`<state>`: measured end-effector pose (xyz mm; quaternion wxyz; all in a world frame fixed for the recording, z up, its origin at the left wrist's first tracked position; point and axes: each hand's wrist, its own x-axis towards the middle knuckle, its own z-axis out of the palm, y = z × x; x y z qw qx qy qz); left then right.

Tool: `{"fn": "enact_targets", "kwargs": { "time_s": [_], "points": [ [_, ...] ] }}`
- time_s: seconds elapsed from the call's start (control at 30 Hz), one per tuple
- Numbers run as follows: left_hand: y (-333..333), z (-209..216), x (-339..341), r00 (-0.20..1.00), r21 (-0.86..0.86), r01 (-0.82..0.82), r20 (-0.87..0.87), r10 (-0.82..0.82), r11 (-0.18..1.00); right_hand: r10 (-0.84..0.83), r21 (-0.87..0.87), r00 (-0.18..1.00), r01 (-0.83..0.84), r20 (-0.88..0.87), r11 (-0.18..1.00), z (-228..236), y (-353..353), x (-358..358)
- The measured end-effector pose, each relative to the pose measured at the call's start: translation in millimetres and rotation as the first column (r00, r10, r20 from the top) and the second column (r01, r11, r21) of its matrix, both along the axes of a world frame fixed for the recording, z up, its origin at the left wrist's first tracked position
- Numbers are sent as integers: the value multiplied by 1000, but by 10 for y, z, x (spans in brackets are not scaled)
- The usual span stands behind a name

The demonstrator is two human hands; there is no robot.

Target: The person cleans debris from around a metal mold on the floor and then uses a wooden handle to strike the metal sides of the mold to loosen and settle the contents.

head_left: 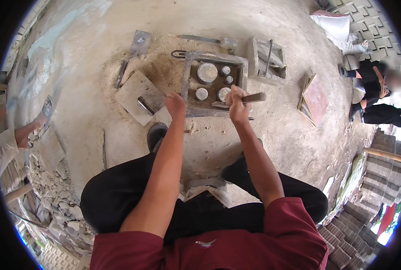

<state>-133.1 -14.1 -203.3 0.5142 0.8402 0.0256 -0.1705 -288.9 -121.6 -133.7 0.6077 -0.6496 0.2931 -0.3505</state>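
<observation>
A square wooden box frame point(216, 112) lies on the sandy floor in front of me. Inside it stand several round metal-grey cylinders of different sizes, the largest cylinder point(207, 73) at the back left. My right hand point(239, 107) is closed around a tool with a thick wooden handle point(254, 97), over the frame's near right corner; the tool's working end cannot be made out. My left hand point(176, 106) is closed beside the frame's near left corner. Its fingers are mostly hidden, and what they grip, if anything, cannot be told.
Left of the frame lies a square board point(135, 92) with a metal tube point(146, 105) on it. A second wooden box point(272, 74) with a rod sits right. Flat panels point(315, 100) lie farther right. People sit at both sides; broken rubble point(58, 198) is at lower left.
</observation>
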Motion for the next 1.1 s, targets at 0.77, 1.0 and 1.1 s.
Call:
{"fn": "enact_targets", "kwargs": {
  "time_s": [0.77,1.0,1.1],
  "points": [
    [60,-117,82,993,21,-52,105,50,998,34,90,984,-19,-175,996,102,-187,-256],
    [4,-249,96,995,42,-9,100,4,999,86,21,996,-86,29,996,70,-229,-318],
    [112,-236,113,994,37,-99,52,97,994,-5,309,995,-25,97,951,260,-160,-166]
  ]
}}
